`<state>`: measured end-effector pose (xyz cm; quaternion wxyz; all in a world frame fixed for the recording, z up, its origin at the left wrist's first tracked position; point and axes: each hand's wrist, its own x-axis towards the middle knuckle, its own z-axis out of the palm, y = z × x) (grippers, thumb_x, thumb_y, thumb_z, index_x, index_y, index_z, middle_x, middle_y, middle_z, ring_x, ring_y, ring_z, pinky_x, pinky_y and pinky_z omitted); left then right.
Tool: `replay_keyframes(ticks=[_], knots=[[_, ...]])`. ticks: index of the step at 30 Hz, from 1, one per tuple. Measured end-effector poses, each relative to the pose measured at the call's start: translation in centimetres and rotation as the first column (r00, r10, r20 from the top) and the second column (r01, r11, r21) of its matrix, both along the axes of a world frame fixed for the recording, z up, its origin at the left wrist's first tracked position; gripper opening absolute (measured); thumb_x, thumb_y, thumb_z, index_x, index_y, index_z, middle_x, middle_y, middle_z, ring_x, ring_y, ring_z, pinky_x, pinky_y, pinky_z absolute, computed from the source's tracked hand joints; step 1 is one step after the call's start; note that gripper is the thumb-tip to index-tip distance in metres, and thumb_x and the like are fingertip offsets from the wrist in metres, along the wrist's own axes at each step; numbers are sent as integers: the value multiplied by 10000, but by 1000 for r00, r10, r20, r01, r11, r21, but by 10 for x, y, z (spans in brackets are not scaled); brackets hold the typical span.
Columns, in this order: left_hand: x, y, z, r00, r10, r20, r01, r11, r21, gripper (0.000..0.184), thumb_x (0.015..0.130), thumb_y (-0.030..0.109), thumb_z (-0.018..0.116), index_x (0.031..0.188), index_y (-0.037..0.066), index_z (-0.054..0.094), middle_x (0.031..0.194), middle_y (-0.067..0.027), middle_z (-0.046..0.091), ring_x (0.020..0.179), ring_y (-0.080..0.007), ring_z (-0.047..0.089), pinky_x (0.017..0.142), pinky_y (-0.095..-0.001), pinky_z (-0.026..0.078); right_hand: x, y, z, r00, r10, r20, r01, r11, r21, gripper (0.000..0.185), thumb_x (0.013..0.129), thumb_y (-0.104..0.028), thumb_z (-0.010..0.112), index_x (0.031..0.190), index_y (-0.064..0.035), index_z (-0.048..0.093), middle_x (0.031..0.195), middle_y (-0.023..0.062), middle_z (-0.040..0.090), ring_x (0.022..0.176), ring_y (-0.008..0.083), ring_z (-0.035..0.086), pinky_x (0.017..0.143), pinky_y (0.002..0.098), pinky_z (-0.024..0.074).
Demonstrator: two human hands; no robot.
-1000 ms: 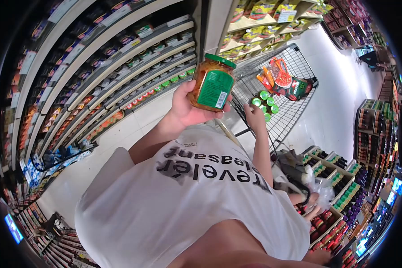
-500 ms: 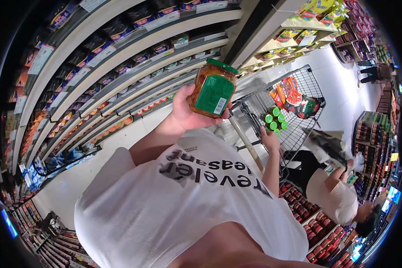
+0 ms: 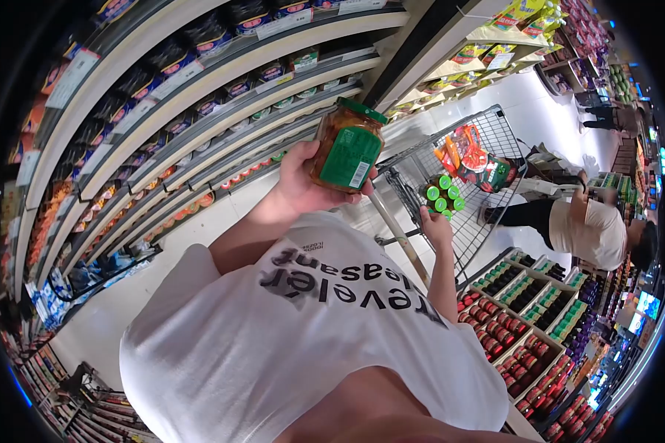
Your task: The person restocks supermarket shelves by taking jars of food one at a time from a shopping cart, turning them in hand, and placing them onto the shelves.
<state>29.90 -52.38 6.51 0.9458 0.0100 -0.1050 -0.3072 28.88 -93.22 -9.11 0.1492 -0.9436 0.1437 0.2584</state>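
Observation:
My left hand (image 3: 297, 179) is closed around a large glass jar (image 3: 345, 151) with a green lid and a green label carrying a barcode. The food inside looks brownish-orange. It is held up in front of my chest, slightly tilted. My right hand (image 3: 437, 228) is at the near edge of a wire shopping cart (image 3: 479, 235), apparently gripping it, its fingers partly hidden. Just beyond that hand, several green-lidded jars (image 3: 442, 193) stand grouped in the cart. Farther inside lie an orange-red food packet (image 3: 462, 150) and a dark green and red pack (image 3: 498, 175).
Long shelves (image 3: 222, 103) of packaged goods curve along my left. Yellow packets fill a shelf (image 3: 488, 37) past the pillar. At right, a display bin (image 3: 521, 325) holds red- and green-topped jars. Another person (image 3: 584, 229) in a light shirt stands beyond the cart.
The cart and my right hand have shifted slightly left in view. The other person has moved farther away, to the upper right, exposing more of the jar display. The jar stays in my left hand.

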Motion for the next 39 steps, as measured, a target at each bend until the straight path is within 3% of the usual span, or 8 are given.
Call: replay_keyframes(ticks=[13, 21, 22, 29, 32, 36, 38, 39], knots=[[-48, -5, 1, 995, 101, 1, -101, 993, 67, 816, 913, 579, 587, 1502, 34, 436, 1318, -247, 611, 1116, -388, 655, 866, -438, 536, -26, 39, 4, 989, 93, 115, -102, 992, 76, 680, 1004, -614, 486, 838, -13, 757, 819, 254, 719, 869, 452, 705, 822, 498, 539], [-52, 4, 3, 991, 133, 14, -134, 984, 115, 808, 918, 576, 587, 1507, 43, 437, 1315, -228, 618, 1131, -373, 651, 878, -432, 538, -29, 46, -2, 995, 70, 75, -81, 985, 153, 725, 996, -637, 503, 742, -2, 744, 709, 211, 702, 787, 383, 722, 792, 464, 546], [-52, 5, 3, 990, 136, 33, -139, 983, 118, 804, 921, 575, 584, 1508, 46, 437, 1316, -227, 619, 1133, -373, 652, 883, -435, 540, -26, 48, 8, 997, 68, -36, -61, 984, 170, 700, 987, -659, 494, 934, -31, 800, 894, 263, 737, 945, 436, 716, 900, 489, 540], [-50, 13, 7, 985, 166, 53, -171, 977, 128, 772, 935, 545, 572, 1511, 50, 434, 1327, -224, 619, 1150, -381, 654, 887, -449, 548, -22, 69, 29, 949, 262, 173, -259, 965, -39, 568, 965, -547, 605, 1098, -17, 756, 953, 278, 735, 969, 446, 712, 883, 512, 552], [-48, 17, 14, 975, 204, 90, -216, 962, 164, 710, 957, 460, 575, 1511, 44, 420, 1324, -218, 621, 1142, -383, 661, 886, -449, 561, -4, 106, 73, 923, 170, 346, -245, 952, 185, 459, 931, -415, 707, 1128, -1, 728, 940, 253, 737, 885, 383, 733, 794, 442, 579], [-47, 15, 30, 940, 321, 115, -341, 879, 333, 631, 973, 282, 623, 1511, 41, 396, 1313, -185, 630, 1133, -336, 677, 889, -435, 580, 2, 180, 173, 889, -118, 442, -294, 592, 750, 340, 980, -162, 688, 1260, 25, 645, 1047, 133, 713, 915, 179, 702, 772, 318, 581], [-44, 8, 46, 844, 493, 213, -508, 605, 613, 660, 940, 90, 688, 1515, 43, 367, 1308, -145, 634, 1135, -277, 681, 898, -419, 590, -3, 204, 203, 890, -141, 433, -325, 469, 821, 379, 998, -122, 659, 1345, 20, 598, 1159, 120, 685, 998, 152, 680, 808, 307, 578], [-44, 5, 51, 843, 492, 215, -509, 604, 613, 660, 940, 90, 688, 1515, 43, 367, 1308, -145, 634, 1135, -277, 681, 898, -419, 590, -7, 217, 218, 932, -165, 324, -272, 273, 923, 464, 1011, -135, 638, 1434, 4, 504, 1273, 129, 621, 1084, 166, 648, 861, 316, 569]])
